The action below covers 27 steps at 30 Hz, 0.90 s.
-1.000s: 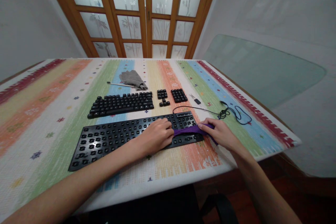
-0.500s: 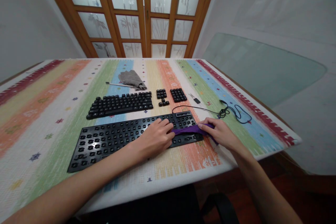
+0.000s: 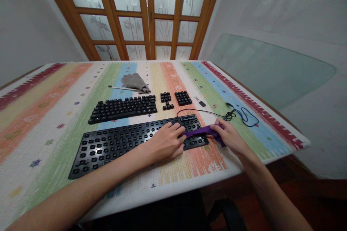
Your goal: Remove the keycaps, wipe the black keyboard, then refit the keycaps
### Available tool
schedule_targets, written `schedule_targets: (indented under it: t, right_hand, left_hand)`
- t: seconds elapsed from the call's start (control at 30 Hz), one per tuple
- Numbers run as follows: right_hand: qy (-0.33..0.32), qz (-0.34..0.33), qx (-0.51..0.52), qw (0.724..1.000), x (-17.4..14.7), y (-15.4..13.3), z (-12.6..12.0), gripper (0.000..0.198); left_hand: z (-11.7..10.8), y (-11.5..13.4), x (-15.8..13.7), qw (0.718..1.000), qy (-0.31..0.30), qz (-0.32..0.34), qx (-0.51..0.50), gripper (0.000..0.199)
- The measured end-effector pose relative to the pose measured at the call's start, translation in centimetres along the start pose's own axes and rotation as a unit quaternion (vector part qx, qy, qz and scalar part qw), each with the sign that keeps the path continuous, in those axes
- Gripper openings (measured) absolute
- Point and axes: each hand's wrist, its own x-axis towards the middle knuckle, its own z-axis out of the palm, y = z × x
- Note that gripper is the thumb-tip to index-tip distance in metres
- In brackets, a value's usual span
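A purple cloth [image 3: 199, 131] is stretched in a narrow strip between my two hands, over the right end of a black keyboard base [image 3: 119, 140] with its keycaps off. My left hand [image 3: 170, 140] grips the cloth's left end above the base; its fingers are closed. At the base's right edge, my right hand [image 3: 229, 135] pinches the other end, and a loose part of the cloth hangs below the fingers. Removed keycaps [image 3: 123, 108] lie behind the base in keyboard order, with a number-pad group [image 3: 183, 97] to the right.
Behind the keycaps lie a grey cloth [image 3: 135, 81] and a thin stick-like tool [image 3: 121, 87]. A black cable [image 3: 230, 115] runs from the base to a coil on the right. A small dark object [image 3: 202, 103] rests near the number-pad keycaps. The striped tablecloth [image 3: 62, 115] covers the table.
My left hand has moved slightly right along the keyboard base with the cloth. My right hand has shifted a little right and up, still holding its end.
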Motion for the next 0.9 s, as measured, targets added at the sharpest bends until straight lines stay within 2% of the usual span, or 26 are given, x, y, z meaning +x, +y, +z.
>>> schedule_targets:
  t: [0.1,0.17,0.37,0.47,0.57,0.7,0.77,0.9]
  right_hand:
    - [0.010,0.040,0.095,0.995,-0.5,0.0,0.2,0.041]
    - [0.022,0.033,0.101,0.994,-0.9,-0.1,0.3,0.043]
    - [0.028,-0.026,-0.034,0.999,-1.7,-0.4,0.2,0.039]
    - [0.006,-0.058,-0.116,0.992,-2.0,-1.0,0.6,0.038]
    - [0.018,-0.089,-0.176,0.980,-2.0,-1.6,1.2,0.040]
    - [0.009,-0.126,-0.225,0.966,-1.4,-1.7,1.7,0.032]
    - [-0.003,-0.135,-0.243,0.960,-1.0,-1.5,1.6,0.036]
    - [-0.013,-0.117,-0.233,0.965,-0.6,-0.7,1.0,0.038]
  left_hand:
    - [0.0,0.0,0.4,1.000,-0.006,-0.003,-0.003,0.021]
    - [-0.1,-0.2,0.6,1.000,-0.009,-0.004,-0.007,0.021]
    - [-0.3,-0.4,0.8,1.000,-0.012,-0.007,-0.020,0.023]
    - [-0.4,-0.3,0.9,1.000,-0.016,-0.009,-0.025,0.024]
    - [-0.5,-0.3,0.9,0.999,-0.019,-0.011,-0.030,0.024]
    - [-0.4,-0.4,0.9,0.999,-0.020,-0.013,-0.034,0.025]
    - [-0.3,-0.4,0.8,0.999,-0.017,-0.012,-0.036,0.024]
    - [-0.1,-0.4,0.8,0.999,-0.010,-0.007,-0.033,0.024]
